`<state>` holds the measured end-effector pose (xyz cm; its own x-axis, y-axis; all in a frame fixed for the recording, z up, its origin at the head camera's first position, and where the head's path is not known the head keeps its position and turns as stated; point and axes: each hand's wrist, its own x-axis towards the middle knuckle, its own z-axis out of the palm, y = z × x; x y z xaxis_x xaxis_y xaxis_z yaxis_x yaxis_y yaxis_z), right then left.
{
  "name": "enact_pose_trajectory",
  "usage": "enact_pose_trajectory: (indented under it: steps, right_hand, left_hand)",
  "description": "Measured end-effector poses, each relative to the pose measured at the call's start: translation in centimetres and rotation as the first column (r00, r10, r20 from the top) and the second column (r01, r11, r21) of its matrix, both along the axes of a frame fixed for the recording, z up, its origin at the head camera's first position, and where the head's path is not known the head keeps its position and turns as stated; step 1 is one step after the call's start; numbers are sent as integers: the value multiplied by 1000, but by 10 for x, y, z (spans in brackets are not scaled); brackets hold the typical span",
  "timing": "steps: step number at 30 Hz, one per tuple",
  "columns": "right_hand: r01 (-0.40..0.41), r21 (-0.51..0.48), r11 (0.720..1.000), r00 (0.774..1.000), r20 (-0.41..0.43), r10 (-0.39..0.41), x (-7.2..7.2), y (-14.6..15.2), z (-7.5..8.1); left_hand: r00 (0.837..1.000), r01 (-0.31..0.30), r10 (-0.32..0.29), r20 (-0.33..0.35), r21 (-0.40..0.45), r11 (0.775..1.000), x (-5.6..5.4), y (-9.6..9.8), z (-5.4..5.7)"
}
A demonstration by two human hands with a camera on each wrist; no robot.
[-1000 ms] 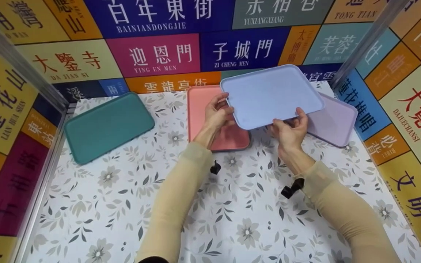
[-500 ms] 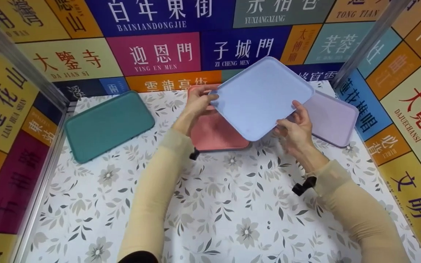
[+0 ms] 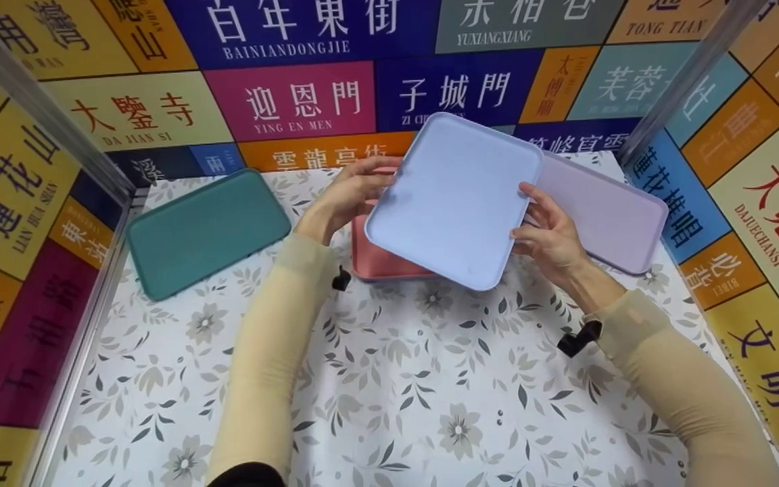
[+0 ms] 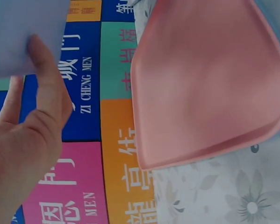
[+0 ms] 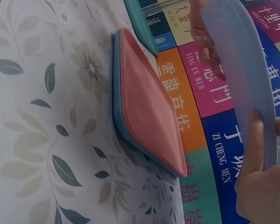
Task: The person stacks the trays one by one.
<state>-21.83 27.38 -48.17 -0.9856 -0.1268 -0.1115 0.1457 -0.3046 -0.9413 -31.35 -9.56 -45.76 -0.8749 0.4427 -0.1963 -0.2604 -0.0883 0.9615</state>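
A light blue rectangular tray (image 3: 457,203) is raised above the table, tilted and turned with its long side running away from me. My left hand (image 3: 349,197) holds its left edge; in the left wrist view a fingertip of that hand (image 4: 41,102) lies against the tray. On the opposite edge, my right hand (image 3: 555,237) pinches the rim between thumb and fingers. Under the raised tray lies a pink tray (image 3: 386,260), partly hidden from the head camera. The right wrist view shows the pink tray (image 5: 147,102) stacked on a blue tray (image 5: 118,88).
A green tray (image 3: 210,233) lies slanted at the left of the table, and a lilac tray (image 3: 606,213) lies at the back right. Panels with printed characters (image 3: 301,98) stand behind and on both sides. A flower-patterned cloth (image 3: 396,406) covers the table.
Both hands have turned the light blue tray from crosswise to nearly lengthwise. My left hand has moved left along its edge, and my right hand has shifted slightly right. The other trays stay put.
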Motion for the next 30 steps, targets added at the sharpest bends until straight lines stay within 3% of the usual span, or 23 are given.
enact_pose_trajectory:
  steps: [8, 14, 23, 30]
  right_hand:
    - [-110, 50, 993, 993, -30, 111, -14, 16, 4]
    - [-170, 52, 984, 985, -14, 171, -29, 21, 6]
    - [-138, 119, 983, 990, 10, 138, -51, 9, 7]
    - [-103, 237, 966, 994, -5, 108, -68, -6, 1]
  left_hand:
    - [999, 40, -41, 9, 58, 998, 6, 0, -8]
    - [1000, 23, -23, -6, 45, 999, 10, -4, -14]
    - [996, -65, 64, -56, -12, 998, 17, -13, -21]
    - [990, -136, 133, -52, -65, 989, 24, -23, -27]
